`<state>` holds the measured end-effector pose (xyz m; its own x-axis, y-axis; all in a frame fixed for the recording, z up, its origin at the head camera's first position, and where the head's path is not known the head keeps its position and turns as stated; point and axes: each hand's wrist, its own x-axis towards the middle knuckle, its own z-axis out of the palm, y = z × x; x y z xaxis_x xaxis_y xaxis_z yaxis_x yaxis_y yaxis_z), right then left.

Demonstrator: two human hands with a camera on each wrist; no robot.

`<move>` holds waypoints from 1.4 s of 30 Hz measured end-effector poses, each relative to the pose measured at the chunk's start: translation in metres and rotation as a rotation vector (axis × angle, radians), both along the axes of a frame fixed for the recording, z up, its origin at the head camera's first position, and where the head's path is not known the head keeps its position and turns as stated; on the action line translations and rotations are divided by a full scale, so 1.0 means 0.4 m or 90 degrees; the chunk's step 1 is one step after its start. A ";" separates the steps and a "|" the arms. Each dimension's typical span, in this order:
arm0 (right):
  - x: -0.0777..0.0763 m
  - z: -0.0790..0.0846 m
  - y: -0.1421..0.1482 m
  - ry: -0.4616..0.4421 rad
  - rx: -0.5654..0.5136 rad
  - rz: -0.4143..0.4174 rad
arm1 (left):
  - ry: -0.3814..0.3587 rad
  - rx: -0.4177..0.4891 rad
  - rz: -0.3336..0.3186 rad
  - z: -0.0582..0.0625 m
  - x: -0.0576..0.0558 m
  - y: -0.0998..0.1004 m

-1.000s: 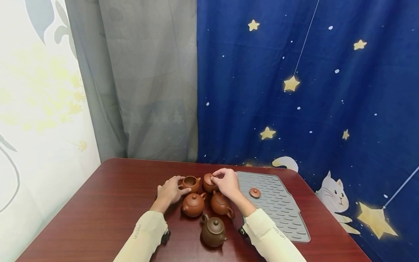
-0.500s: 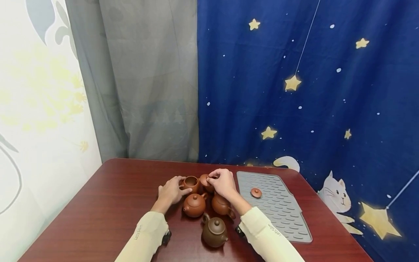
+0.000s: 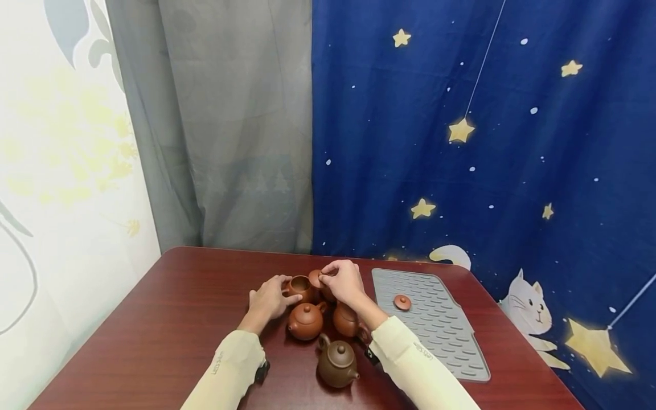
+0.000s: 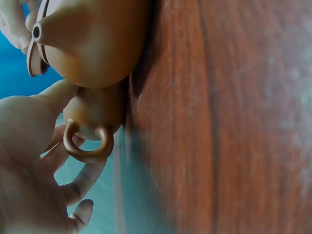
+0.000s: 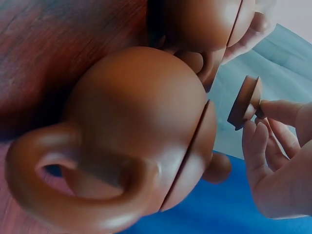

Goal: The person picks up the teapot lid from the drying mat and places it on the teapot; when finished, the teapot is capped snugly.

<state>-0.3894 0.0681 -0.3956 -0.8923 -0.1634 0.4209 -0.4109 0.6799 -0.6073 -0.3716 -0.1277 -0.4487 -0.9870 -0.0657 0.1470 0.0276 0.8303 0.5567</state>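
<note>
My left hand (image 3: 270, 298) grips a lidless reddish clay teapot (image 3: 296, 297) at the back; in the left wrist view, its handle (image 4: 87, 153) lies between my thumb and fingers. My right hand (image 3: 344, 282) pinches a clay lid (image 5: 245, 102) by its knob, holding it tilted in the air just right of that teapot's opening. Below my right hand, another reddish teapot (image 3: 328, 294) is mostly hidden. Closer in stand two lidded reddish teapots, one on the left (image 3: 305, 323) and one on the right (image 3: 345, 320), partly behind my right wrist.
A dark brown lidded teapot (image 3: 338, 365) stands nearest, between my forearms. On the right, a grey ridged mat (image 3: 435, 336) carries a loose reddish lid (image 3: 402, 302). The teapots stand close together on the dark red wooden table (image 3: 195, 319). Curtains (image 3: 246, 142) hang behind it.
My right hand has moved left with the pinched lid, from over the back right teapot towards the lidless one. My left hand has kept its grip in place.
</note>
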 end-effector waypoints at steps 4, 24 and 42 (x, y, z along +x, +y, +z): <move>-0.005 0.001 -0.013 -0.019 0.010 -0.011 | -0.004 0.001 -0.001 0.000 0.001 0.003; -0.032 -0.013 -0.061 -0.048 0.013 -0.006 | -0.002 0.012 0.003 0.003 0.000 -0.006; -0.047 -0.018 -0.098 -0.057 0.057 0.006 | -0.001 0.017 -0.002 -0.003 -0.010 -0.011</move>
<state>-0.4083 0.0290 -0.4030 -0.9238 -0.2057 0.3229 -0.3648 0.7291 -0.5791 -0.3754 -0.1319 -0.4497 -0.9875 -0.0658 0.1430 0.0294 0.8153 0.5782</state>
